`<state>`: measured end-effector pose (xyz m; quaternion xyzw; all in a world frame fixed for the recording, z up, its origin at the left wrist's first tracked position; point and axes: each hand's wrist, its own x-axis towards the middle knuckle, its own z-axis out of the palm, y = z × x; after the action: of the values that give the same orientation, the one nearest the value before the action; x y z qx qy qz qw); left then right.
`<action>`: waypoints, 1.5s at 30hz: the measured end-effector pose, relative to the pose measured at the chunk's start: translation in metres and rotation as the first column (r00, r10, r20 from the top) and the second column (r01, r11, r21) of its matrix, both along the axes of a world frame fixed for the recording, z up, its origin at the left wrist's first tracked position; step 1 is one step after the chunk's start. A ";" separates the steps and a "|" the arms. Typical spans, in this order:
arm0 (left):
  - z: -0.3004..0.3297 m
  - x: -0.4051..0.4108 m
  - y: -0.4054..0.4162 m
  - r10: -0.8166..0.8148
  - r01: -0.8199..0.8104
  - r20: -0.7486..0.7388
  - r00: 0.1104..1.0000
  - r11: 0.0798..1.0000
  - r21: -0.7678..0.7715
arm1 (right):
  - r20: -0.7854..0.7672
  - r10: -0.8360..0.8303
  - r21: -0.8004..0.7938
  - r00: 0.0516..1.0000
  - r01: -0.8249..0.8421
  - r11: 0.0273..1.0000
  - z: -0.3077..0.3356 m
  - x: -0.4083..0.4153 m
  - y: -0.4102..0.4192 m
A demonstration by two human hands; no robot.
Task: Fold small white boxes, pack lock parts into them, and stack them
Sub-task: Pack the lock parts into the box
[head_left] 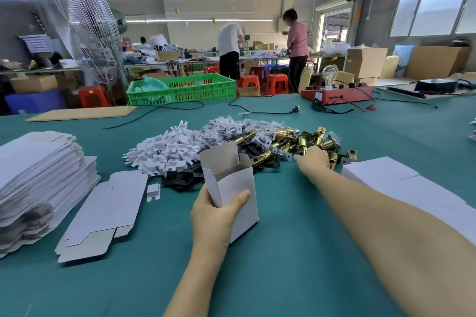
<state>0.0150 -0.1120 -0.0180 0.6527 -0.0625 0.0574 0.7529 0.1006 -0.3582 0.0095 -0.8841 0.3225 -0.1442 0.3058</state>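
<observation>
Left grip (219,210) holds the box (231,188) upright, mouth open; right grip (313,159) curls onto a brass latch (332,159) beyond; advise taking one latch only, keeping the box mouth steady beneath.

bare green table (296,252) nearside, parts pile (231,147) beyond

the right hand's (313,159) fingertips were buried among the latches (283,143). the flat stack (36,183) ran off the left edge, its near side blurred.
</observation>
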 end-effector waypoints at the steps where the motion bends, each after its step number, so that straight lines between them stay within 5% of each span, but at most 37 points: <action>1: 0.000 0.000 0.000 0.000 0.000 0.002 1.000 1.000 0.001 | 0.002 -0.025 0.001 1.000 0.025 1.000 -0.001 0.000 0.000; 11: -0.001 -0.001 0.001 -0.004 0.004 -0.005 1.000 1.000 0.004 | 0.142 -0.233 0.273 0.962 0.188 0.943 0.003 -0.004 0.000; 15: 0.002 -0.003 0.001 -0.002 0.003 -0.014 1.000 1.000 0.009 | 0.366 -0.299 0.724 0.881 -0.068 0.686 0.014 -0.023 0.001; 19: 0.004 -0.004 0.002 0.007 -0.006 -0.019 1.000 1.000 0.017 | 0.348 -0.465 0.874 0.814 -0.102 0.475 0.030 -0.049 0.011; 24: 0.006 -0.006 0.002 0.015 -0.015 -0.012 1.000 1.000 0.020 | 0.434 -0.275 0.738 0.858 -0.164 0.655 0.049 -0.079 0.009; 29: 0.007 -0.007 0.000 0.028 -0.028 -0.010 1.000 0.999 0.021 | 0.467 -0.051 0.233 0.883 -0.067 0.970 0.054 -0.095 0.015; 33: 0.005 -0.007 0.000 0.025 -0.026 0.006 1.000 0.999 0.029 | 0.399 0.070 -0.020 0.914 -0.068 0.998 0.061 -0.101 0.012; 38: 0.005 -0.012 -0.005 -0.044 0.040 0.064 0.997 0.997 0.061 | 0.505 0.160 0.055 0.848 -0.217 0.975 0.083 -0.116 0.001; 41: 0.006 -0.017 -0.009 -0.089 0.080 0.111 0.990 0.993 0.087 | 0.642 0.120 0.315 0.757 -0.404 0.859 0.098 -0.126 -0.002; 45: 0.006 -0.019 -0.011 -0.081 0.064 0.143 0.986 0.991 0.121 | 0.726 -0.032 0.639 0.687 -0.657 0.399 0.107 -0.136 0.000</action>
<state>-0.0039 -0.1231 -0.0121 0.6865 -0.1450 0.0741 0.7087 -0.0352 -0.3585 0.1162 -0.5376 0.0357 -0.1832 0.8223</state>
